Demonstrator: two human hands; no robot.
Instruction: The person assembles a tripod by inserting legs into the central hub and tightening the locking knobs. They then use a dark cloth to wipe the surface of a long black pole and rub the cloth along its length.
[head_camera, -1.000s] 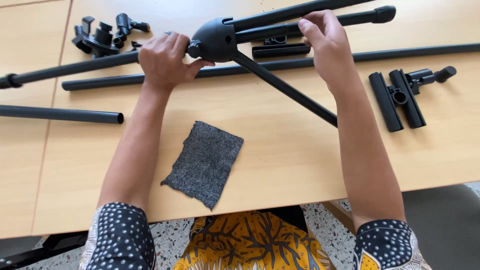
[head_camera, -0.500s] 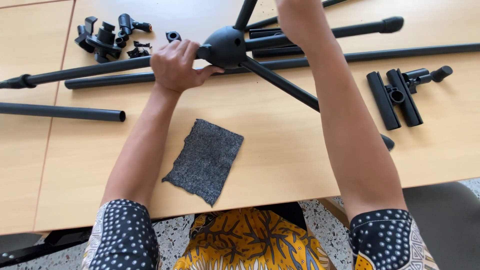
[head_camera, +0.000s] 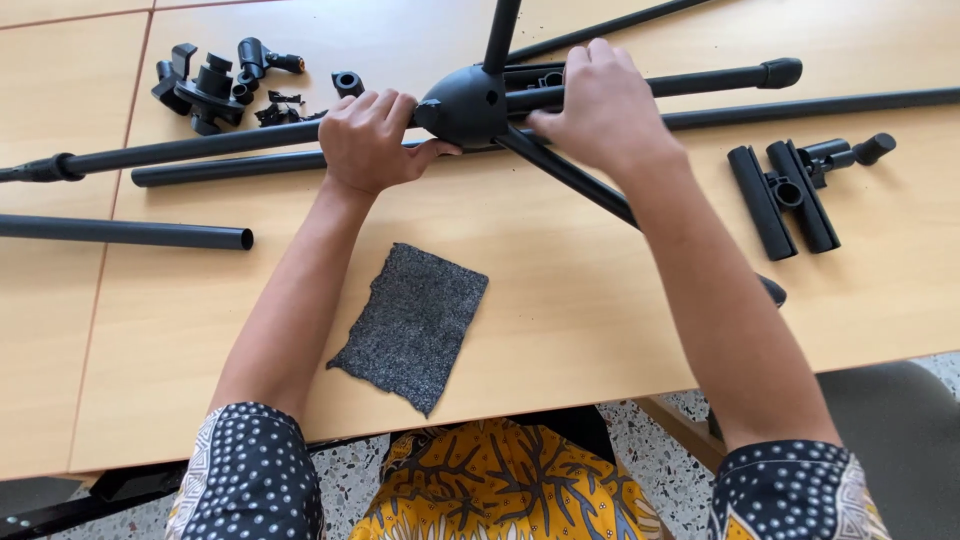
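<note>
**Black stand hub held in both hands over the desk**

Black tubes (head_camera: 125, 233) lie loose at the left of the desk (head_camera: 560, 300). Left hand (head_camera: 370, 140) curls closed around the long pole (head_camera: 200, 148) beside the hub (head_camera: 465, 105). Right hand (head_camera: 600, 105) closes on a leg (head_camera: 650, 80). A grey cloth (head_camera: 412, 325) lies nearer. Likely risk: a swinging leg could knock the clamp (head_camera: 790, 195) off the desk or pinch fingers.

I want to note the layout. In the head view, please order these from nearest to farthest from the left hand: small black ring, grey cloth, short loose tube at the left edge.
From the left hand:
1. Small black ring, just beyond the knuckles.
2. Grey cloth, toward the table's near edge.
3. Short loose tube, far left.
</note>
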